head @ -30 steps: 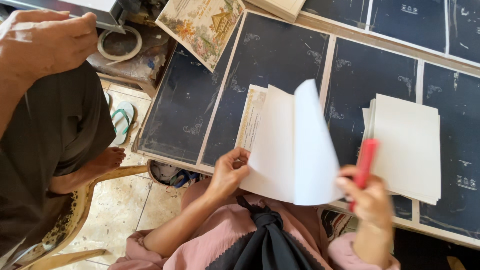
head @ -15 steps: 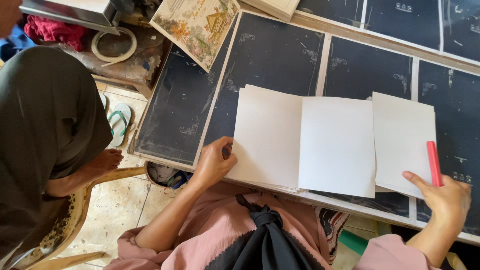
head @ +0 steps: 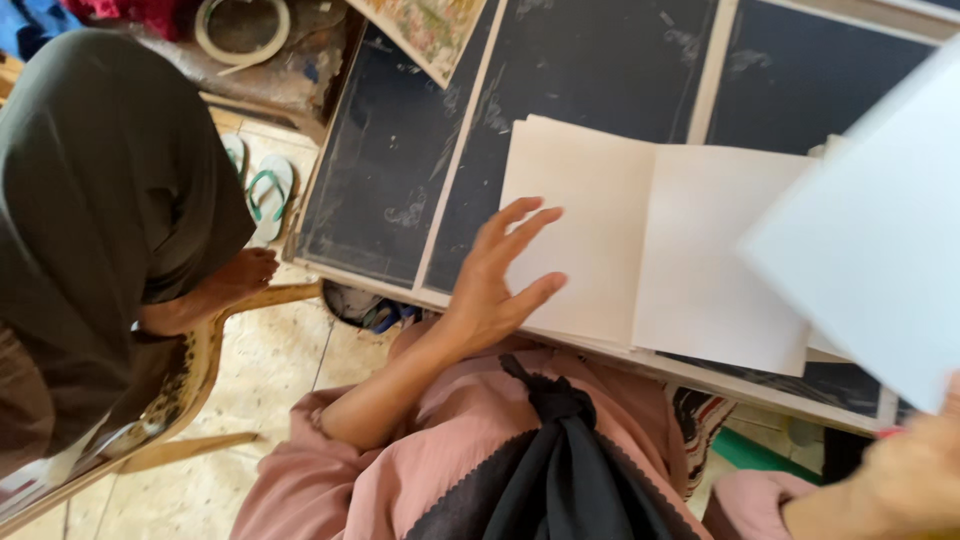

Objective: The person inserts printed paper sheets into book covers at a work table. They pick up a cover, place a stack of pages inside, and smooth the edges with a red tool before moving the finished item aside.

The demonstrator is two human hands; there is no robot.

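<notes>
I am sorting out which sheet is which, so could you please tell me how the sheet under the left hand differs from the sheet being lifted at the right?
The cream sheet lies flat on the dark table, while the white sheet is raised and tilted near the camera. The left hand rests open on the cream sheet's edge; the right hand is at the white sheet's lower corner. Both are blank paper.

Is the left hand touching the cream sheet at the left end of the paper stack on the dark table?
Touching. In the head view, the left hand lies spread with its fingers on the cream sheet.
</notes>
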